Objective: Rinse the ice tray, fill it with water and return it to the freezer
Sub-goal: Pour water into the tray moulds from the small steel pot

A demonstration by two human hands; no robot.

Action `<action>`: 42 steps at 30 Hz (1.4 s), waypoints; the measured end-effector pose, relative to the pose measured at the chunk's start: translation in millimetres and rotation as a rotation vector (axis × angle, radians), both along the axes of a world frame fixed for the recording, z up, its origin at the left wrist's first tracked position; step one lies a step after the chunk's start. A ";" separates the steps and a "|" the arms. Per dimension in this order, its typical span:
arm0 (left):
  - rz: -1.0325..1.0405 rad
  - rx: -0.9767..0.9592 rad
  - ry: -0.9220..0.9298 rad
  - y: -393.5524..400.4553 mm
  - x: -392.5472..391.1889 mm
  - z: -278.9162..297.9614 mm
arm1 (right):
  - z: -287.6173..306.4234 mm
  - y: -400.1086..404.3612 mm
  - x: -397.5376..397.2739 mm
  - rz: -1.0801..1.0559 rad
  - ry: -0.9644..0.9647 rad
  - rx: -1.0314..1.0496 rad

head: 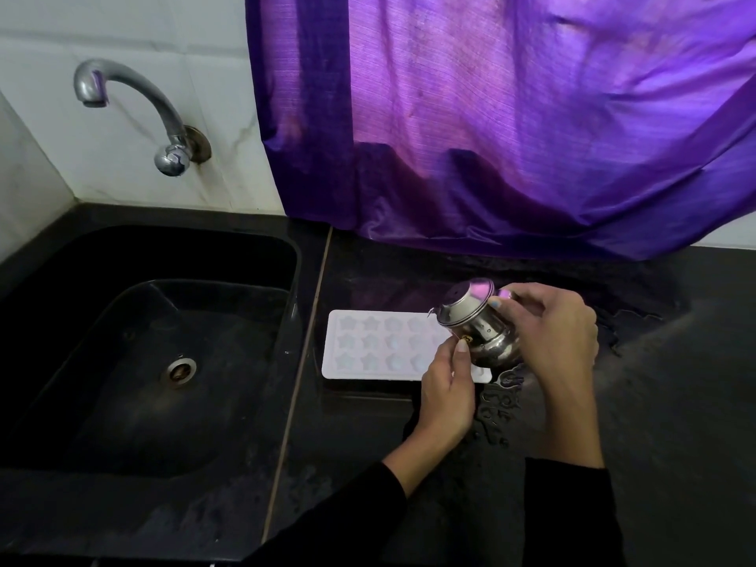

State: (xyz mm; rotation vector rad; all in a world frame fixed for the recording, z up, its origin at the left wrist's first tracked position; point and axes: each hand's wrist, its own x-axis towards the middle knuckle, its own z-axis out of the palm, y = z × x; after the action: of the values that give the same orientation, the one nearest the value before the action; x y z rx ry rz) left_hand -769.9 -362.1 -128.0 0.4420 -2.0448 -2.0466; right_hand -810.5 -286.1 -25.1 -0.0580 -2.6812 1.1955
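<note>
A flat white plastic ice tray with star-shaped cups [380, 345] lies on the black stone counter [675, 382], just to the right of the black sink [135, 345]. The right end of the tray is hidden under the hands.

Both hands hold a small shiny round steel pot [476, 325] over that right end of the tray. The pot is tipped on its side, with its mouth pointing left and up. The right hand [552, 333] has its fingers curled round the fat bottom part of the pot. The left hand [448, 392] reaches up from below, and its thumb and fingertips pinch the lower rim of the pot. No finger touches the tray; it lies below the hands, and most of it sticks out to their left.

Both arms wear black sleeves [572, 517]. The counter looks wet near the tray.

A curved grey metal tap [135, 100] comes out of the white tiled wall [122, 26] above the sink. A shiny purple curtain [511, 116] hangs behind the counter, and its bottom edge lies on the counter.
</note>
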 end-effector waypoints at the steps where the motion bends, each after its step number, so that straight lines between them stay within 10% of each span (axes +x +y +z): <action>1: 0.002 0.000 0.007 -0.3 0.5 0.9 | 0.4 0.0 0.4 0.001 0.009 -0.017; 42: 0.071 -0.011 -0.044 -14.4 16.0 10.8 | -5.2 -25.8 5.1 0.107 0.020 0.152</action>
State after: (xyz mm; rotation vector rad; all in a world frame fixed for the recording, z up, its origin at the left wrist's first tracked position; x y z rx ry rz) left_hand -753.9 -376.5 -117.2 0.5549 -2.0335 -2.0011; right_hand -805.4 -311.9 -30.3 0.1217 -2.7785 1.0107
